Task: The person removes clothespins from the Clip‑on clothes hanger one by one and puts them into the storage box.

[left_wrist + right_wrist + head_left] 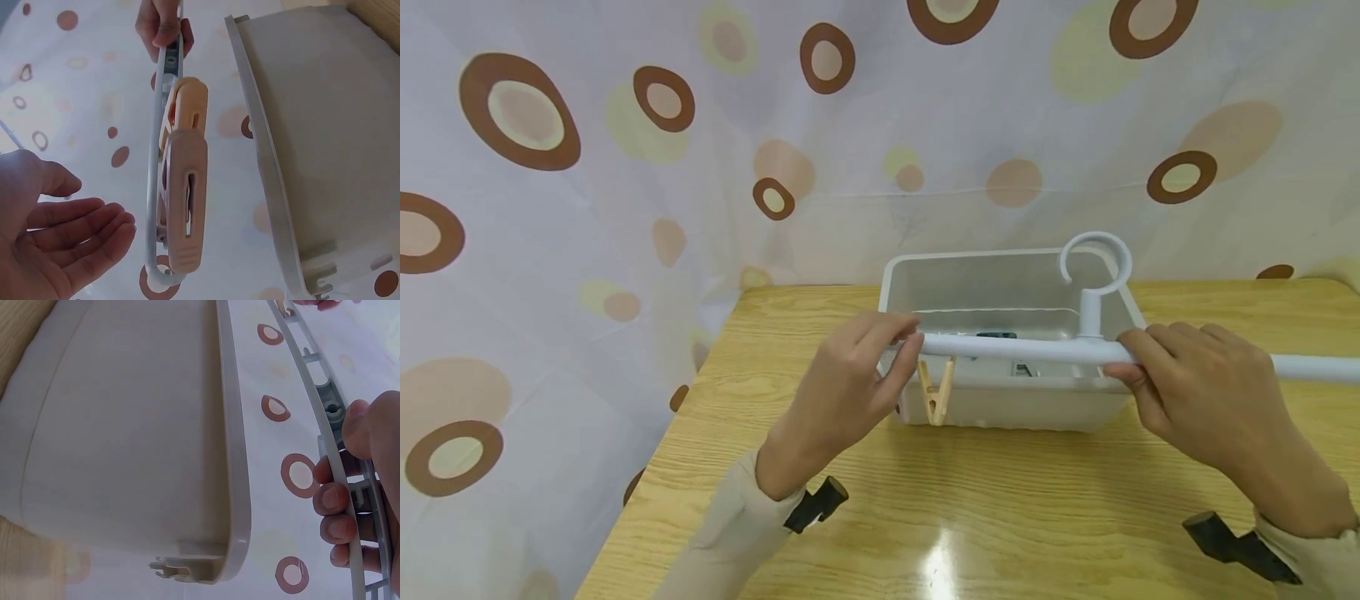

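Note:
A pale clip hanger [1022, 350] with a round open hook [1124, 267] is held up in front of a basket. My right hand [1210, 400] grips its bar just right of the hook, fingers [337, 528] curled round the underside rails. At the left end is my left hand [850, 379]; in the left wrist view its fingers [81, 234] are loosely bent beside the hanger, with a gap between. A yellowish clothespin [943, 390] hangs below the bar. From the left wrist, a pinkish clothespin [178, 156] shows at the hanger's end, a peach one [190, 100] behind it.
The whitish basket [1015, 408] stands on a wooden table [820, 533] behind the hanger, with a few dark pieces [997, 335] inside. A spotted curtain [880, 100] hangs along the back and left. The table's left edge runs beside it.

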Action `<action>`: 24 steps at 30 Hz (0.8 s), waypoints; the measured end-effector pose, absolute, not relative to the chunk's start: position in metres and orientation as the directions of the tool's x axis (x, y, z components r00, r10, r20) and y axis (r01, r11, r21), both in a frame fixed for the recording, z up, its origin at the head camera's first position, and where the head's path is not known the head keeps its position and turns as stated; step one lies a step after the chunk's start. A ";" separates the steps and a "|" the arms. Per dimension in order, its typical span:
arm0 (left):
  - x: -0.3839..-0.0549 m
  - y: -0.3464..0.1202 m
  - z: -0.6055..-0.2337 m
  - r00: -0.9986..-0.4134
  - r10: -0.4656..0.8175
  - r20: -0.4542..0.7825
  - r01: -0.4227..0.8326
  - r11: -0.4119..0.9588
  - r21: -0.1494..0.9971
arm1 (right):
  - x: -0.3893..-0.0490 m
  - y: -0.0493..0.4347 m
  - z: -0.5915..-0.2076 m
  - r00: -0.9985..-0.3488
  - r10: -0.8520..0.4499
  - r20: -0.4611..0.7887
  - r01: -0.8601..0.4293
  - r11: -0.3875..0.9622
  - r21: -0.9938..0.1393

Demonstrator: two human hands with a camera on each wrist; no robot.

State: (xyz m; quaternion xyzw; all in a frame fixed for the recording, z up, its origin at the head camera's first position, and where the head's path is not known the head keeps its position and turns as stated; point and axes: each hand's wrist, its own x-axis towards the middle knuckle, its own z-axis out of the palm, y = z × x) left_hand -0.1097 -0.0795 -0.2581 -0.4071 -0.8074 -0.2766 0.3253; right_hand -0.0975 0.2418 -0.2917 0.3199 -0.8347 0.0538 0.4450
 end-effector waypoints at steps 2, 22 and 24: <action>-0.105 -0.078 -0.261 -0.487 0.471 0.736 0.826 0.522 0.213 | -0.098 0.242 -0.291 -0.410 -0.485 0.773 -0.573 0.796 0.195; -0.075 -0.069 -0.301 -0.889 0.395 0.232 0.400 0.422 0.813 | -0.103 0.235 -0.286 -0.422 -0.474 0.773 -0.548 0.812 0.199; -0.077 -0.067 -0.308 -0.877 0.406 0.256 0.380 0.261 0.888 | -0.103 0.234 -0.286 -0.435 -0.475 0.765 -0.547 0.814 0.194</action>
